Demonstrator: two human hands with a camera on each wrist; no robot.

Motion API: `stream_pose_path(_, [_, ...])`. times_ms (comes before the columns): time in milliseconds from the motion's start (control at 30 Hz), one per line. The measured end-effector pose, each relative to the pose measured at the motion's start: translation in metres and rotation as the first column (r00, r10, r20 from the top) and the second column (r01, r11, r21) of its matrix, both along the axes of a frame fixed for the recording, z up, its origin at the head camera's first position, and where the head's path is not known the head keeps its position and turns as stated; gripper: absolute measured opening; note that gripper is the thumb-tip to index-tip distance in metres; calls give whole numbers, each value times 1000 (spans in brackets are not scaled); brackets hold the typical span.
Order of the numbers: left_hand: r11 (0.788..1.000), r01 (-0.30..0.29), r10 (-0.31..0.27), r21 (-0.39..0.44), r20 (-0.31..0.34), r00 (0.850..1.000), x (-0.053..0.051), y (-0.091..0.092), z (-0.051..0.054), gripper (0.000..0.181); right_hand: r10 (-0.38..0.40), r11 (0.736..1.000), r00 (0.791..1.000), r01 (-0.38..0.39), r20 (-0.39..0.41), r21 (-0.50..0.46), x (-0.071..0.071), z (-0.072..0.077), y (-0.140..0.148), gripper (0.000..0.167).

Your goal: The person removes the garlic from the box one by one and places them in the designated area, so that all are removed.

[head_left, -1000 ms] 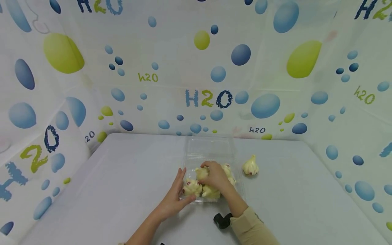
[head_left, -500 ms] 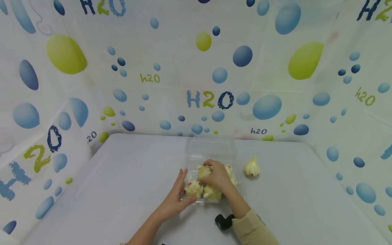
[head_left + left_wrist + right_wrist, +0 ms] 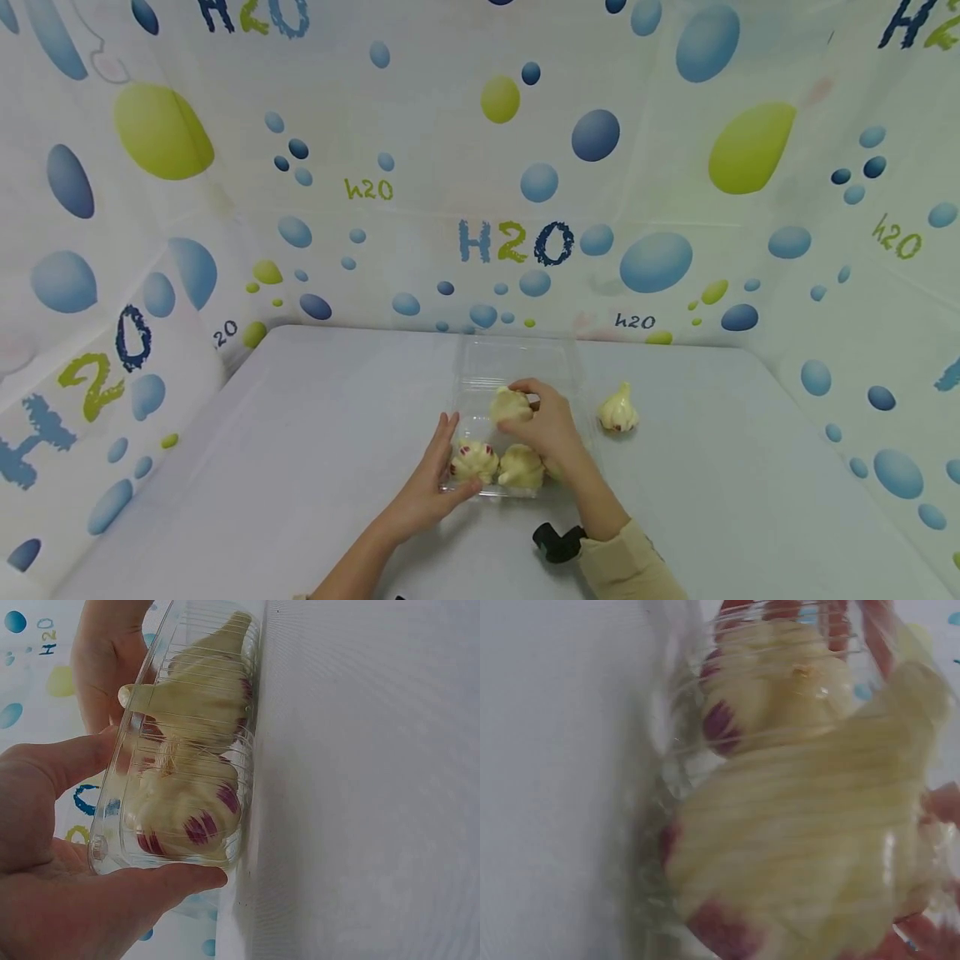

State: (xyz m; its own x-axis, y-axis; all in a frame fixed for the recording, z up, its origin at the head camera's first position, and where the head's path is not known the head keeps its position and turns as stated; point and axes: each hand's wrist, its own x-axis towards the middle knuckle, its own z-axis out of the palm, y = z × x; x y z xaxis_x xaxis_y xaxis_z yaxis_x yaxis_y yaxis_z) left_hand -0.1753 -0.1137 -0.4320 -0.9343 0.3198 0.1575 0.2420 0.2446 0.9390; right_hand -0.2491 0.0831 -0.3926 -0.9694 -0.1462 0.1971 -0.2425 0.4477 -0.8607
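Observation:
A clear plastic clamshell container (image 3: 517, 362) lies on the table with its lid folded back. Pale garlic bulbs with purple patches sit inside it, among them a left front bulb (image 3: 474, 462) and a middle front bulb (image 3: 521, 467). My left hand (image 3: 423, 487) spans the container's left front corner, fingers straight along the side and thumb at the front wall. Over the container's back part, my right hand (image 3: 547, 421) pinches a garlic bulb (image 3: 511, 406) between thumb and fingers. That hand and forearm hide much of the container's right side.
A single garlic bulb (image 3: 618, 408) stands on the white table (image 3: 337, 400), right of the container. Near my right cuff is a black device (image 3: 558, 542). A white curtain (image 3: 420, 108) with blue and green spots surrounds the table at the back and sides.
My right hand has shifted slightly back and to the right with the garlic bulb, uncovering more of the middle front bulb. My left hand stays at the container's corner.

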Motion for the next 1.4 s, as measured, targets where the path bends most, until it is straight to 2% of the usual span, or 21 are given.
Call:
stream_pose_path(167, [1000, -8, 8, -2, -9, 1000, 2, 1, 1, 90, -37, 999, 999, 37, 22, -17, 3, 10, 8, 50])
stream_pose_path(333, [1000, -10, 10, 1, -8, 1000, 4, 3, 2, 89, -42, 999, 999, 43, 20, -22, 6, 16, 18, 51])
stream_pose_path(633, [1000, -12, 12, 3, 18, 1000, 4, 4, -2, 90, -43, 999, 999, 44, 19, -29, 7, 20, 32, 54])
stream_pose_path(900, [1000, -18, 19, -6, 28, 999, 4, 4, 0, 90, -43, 999, 999, 42, -13, -19, 7, 26, 42, 54])
stream_pose_path(1167, [999, -29, 29, -21, 26, 999, 9, 4, 4, 91, -56, 998, 998, 55, -32, -34, 15, 37, 54, 56])
stream_pose_path(1400, [999, -35, 36, -30, 27, 999, 13, 6, 6, 91, -78, 996, 997, 78, -16, -48, 18, 46, 67, 56])
